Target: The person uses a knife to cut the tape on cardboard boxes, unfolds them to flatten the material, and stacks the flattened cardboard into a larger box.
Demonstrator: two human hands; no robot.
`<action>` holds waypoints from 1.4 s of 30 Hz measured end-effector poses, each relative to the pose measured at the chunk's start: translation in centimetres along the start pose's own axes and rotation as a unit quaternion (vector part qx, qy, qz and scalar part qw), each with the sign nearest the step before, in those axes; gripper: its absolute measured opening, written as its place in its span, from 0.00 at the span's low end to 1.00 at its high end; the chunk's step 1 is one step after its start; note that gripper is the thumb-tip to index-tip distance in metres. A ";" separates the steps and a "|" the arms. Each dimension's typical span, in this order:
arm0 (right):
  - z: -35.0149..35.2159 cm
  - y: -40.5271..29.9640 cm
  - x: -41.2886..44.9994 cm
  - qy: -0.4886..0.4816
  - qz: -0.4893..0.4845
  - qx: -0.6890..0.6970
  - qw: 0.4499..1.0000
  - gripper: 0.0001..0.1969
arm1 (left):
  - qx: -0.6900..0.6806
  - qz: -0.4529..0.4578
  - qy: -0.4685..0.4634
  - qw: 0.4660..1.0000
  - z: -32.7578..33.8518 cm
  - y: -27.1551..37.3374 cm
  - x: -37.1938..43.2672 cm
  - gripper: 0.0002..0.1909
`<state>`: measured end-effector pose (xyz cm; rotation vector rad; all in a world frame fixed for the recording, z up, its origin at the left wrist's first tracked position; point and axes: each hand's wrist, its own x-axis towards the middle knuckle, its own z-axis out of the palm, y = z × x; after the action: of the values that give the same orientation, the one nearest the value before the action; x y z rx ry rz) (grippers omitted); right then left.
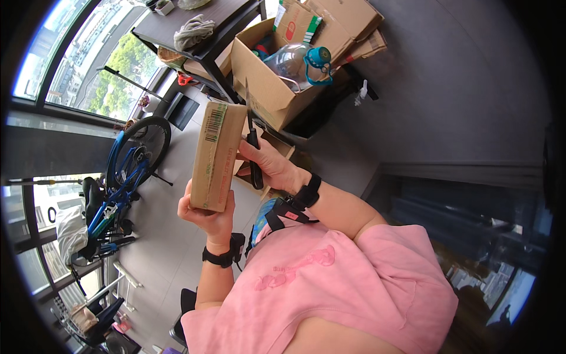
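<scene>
My left hand [208,208] grips the lower end of a small sealed cardboard box [215,163]. The box stands upright in front of my chest, its narrow side facing me, with a barcode, printed writing and tape along a seam. In my right hand [269,166] is a knife [253,144] with a black handle. Its thin pointed blade [248,104] points up, just right of the box's upper end. Some fingers of my right hand are hidden behind the handle and the box.
Ahead, a large open carton [261,84] holds a clear plastic bottle [292,62] with a teal cap, beside flattened cardboard [349,22]. A dark table [163,26] bears a grey cloth [194,32]. At left, a blue bicycle [128,177] is near the windows.
</scene>
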<state>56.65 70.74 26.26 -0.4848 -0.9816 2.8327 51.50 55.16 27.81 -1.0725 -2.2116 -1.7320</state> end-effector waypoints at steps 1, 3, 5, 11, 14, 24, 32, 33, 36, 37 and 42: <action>-0.4 0.3 -0.4 0.003 0.009 0.015 1.000 0.25 | -0.008 0.003 -0.014 1.000 0.1 0.1 -0.4 0.37; -0.4 1.1 -1.5 0.005 -0.027 0.041 0.999 0.24 | -0.007 0.002 -0.016 1.000 0.3 0.2 -1.3 0.37; -0.2 0.5 -2.6 0.033 -0.025 0.009 0.999 0.31 | -0.001 0.016 -0.041 0.999 -0.1 0.1 -2.0 0.40; -3.1 1.2 -3.7 0.012 -0.129 -0.028 0.991 0.21 | -0.308 -0.284 -0.189 0.888 -0.7 3.3 -2.2 0.36; -3.2 1.6 -5.6 0.048 -0.096 -0.157 0.982 0.24 | -0.211 -0.319 -0.186 0.905 0.6 3.5 -3.7 0.33; -5.7 1.4 -12.5 0.158 -0.181 -0.427 0.872 0.29 | -0.141 -0.248 -0.250 0.925 5.9 4.1 -6.3 0.31; -8.3 1.0 -14.3 0.180 -0.234 -0.435 0.851 0.18 | -0.026 -0.159 -0.312 0.936 9.3 6.5 -5.7 0.26; -8.5 1.3 -14.3 0.178 -0.236 -0.435 0.851 0.18 | 0.027 -0.156 -0.300 0.941 9.8 6.8 -5.8 0.27; -9.0 2.0 -14.2 0.191 -0.240 -0.438 0.845 0.17 | 0.094 -0.149 -0.256 0.950 11.7 7.1 -6.4 0.27; -9.0 1.9 -14.3 0.209 -0.232 -0.446 0.838 0.16 | 0.109 -0.146 -0.227 0.957 12.0 6.9 -6.8 0.27; -9.8 0.9 -14.3 0.233 -0.232 -0.481 0.812 0.15 | 0.159 -0.173 -0.260 0.937 12.5 6.6 -6.9 0.25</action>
<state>73.43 72.90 22.18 -0.8056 -1.9949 1.4977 64.41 63.79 25.41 -1.2221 -3.0320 -1.2061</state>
